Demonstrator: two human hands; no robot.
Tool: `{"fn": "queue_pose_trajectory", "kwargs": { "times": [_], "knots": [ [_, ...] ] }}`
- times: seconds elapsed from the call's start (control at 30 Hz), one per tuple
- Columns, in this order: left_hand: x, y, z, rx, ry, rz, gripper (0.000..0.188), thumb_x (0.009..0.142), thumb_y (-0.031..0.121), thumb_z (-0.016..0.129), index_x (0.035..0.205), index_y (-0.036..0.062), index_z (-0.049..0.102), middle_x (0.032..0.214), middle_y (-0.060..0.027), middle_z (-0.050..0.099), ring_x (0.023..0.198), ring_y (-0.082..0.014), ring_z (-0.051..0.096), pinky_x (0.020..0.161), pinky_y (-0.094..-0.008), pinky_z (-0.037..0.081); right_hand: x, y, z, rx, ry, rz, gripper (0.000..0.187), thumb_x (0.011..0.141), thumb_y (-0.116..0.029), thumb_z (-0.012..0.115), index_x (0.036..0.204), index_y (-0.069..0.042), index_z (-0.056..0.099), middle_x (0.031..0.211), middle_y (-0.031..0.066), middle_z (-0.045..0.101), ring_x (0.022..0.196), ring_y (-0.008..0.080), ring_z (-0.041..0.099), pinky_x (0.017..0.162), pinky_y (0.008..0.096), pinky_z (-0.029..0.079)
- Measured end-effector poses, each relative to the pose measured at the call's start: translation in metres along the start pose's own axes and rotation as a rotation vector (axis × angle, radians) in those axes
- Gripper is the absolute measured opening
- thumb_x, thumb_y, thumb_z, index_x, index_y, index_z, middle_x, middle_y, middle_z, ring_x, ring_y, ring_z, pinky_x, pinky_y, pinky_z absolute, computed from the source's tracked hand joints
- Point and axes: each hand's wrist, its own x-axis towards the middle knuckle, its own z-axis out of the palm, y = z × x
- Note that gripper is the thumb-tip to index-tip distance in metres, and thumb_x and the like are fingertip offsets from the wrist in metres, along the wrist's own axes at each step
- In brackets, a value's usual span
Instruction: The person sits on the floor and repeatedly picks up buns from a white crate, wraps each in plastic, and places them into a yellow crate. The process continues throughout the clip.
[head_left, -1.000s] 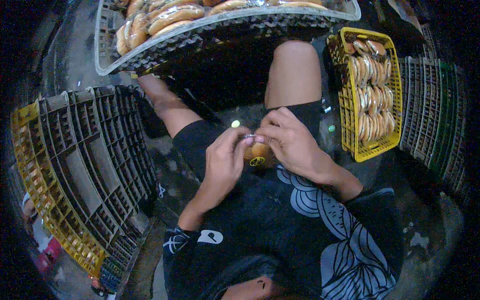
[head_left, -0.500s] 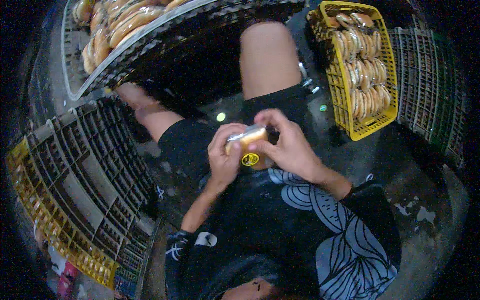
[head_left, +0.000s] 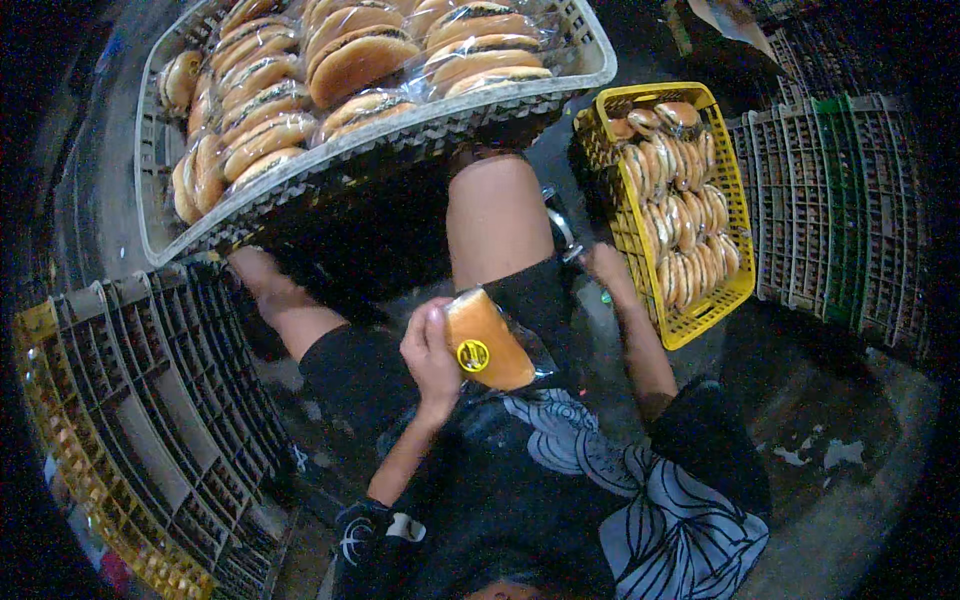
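Grasping in left grip (head_left: 430,355) a golden-brown bread bun in clear plastic (head_left: 497,345), w/ round yellow-and-black sticker (head_left: 473,355), tilted, held above black shorts (head_left: 345,365). With right grip (head_left: 605,268) extended nr. left edge of yellow slotted plastic crate (head_left: 690,328), just beside curved silver-coloured metal piece (head_left: 560,226); blurred, can't tell whether clenched, released or touching. Packed w/ bagged buns (head_left: 690,222) in rows, likewise in light-grey plastic crate (head_left: 604,65), w/ right corner nr. yellow crate's upper left corner.
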Motion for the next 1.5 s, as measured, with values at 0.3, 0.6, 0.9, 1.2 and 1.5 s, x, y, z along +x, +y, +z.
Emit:
{"fn": "queue_pose_trajectory", "kwargs": {
  "times": [0.3,0.6,0.9,1.2,1.5],
  "knots": [
    [0.015,-0.002,-0.007,-0.011,0.123,0.119,0.028,0.087,0.021,0.039,0.084,-0.0025,0.054,0.083,-0.0097,0.055,0.077,-0.0157,0.052,0.072,-0.027,0.041,-0.053,0.0,-0.019,0.412,0.065,-0.18,0.018,0.081,-0.016,0.051,0.08,0.001,0.054,0.092,0.0162,0.058,0.086,0.0265,0.056,0.074,0.0358,0.043],
    [0.033,0.051,0.005,0.167,-0.029,1.104,0.027,0.08,0.027,0.051,0.08,0.0006,0.056,0.078,-0.0128,0.053,0.069,-0.025,0.054,0.06,-0.0328,0.046,-0.134,-0.25,-0.172,0.855,-0.284,-1.068,0.02,0.079,-0.02,0.055,0.079,0.0,0.058,0.104,0.0193,0.052,0.107,0.0236,0.045,0.085,0.0321,0.038],
    [0.042,0.03,-0.01,0.012,-0.033,0.849,0.025,0.082,0.025,0.05,0.08,0.0012,0.056,0.08,-0.0155,0.061,0.071,-0.0232,0.059,0.068,-0.031,0.047,-0.068,-0.26,-0.108,0.683,-0.621,-0.682,0.032,0.082,-0.024,0.054,0.103,-0.001,0.049,0.092,0.0095,0.058,0.084,0.0143,0.054,0.073,0.027,0.044],
    [0.166,0.147,0.008,-0.19,0.176,0.823,0.029,0.082,0.028,0.053,0.087,-0.0003,0.056,0.08,-0.0106,0.057,0.077,-0.0174,0.054,0.07,-0.0289,0.043,-0.082,-0.275,-0.184,1.039,-0.069,-0.628,0.041,0.073,-0.028,0.065,0.102,-0.001,0.055,0.088,0.0095,0.06,0.084,0.0172,0.057,0.074,0.029,0.045],
    [0.277,0.107,0.002,1.042,-0.306,1.168,0.043,0.078,0.041,0.051,0.103,0.0053,0.053,0.102,-0.0196,0.054,0.094,-0.0338,0.052,0.084,-0.041,0.041,0.011,-0.409,-0.268,0.185,0.531,-1.029,0.026,0.075,-0.011,0.056,0.098,0.001,0.055,0.088,0.0167,0.059,0.083,0.0241,0.058,0.075,0.0321,0.045]
  ]
}}
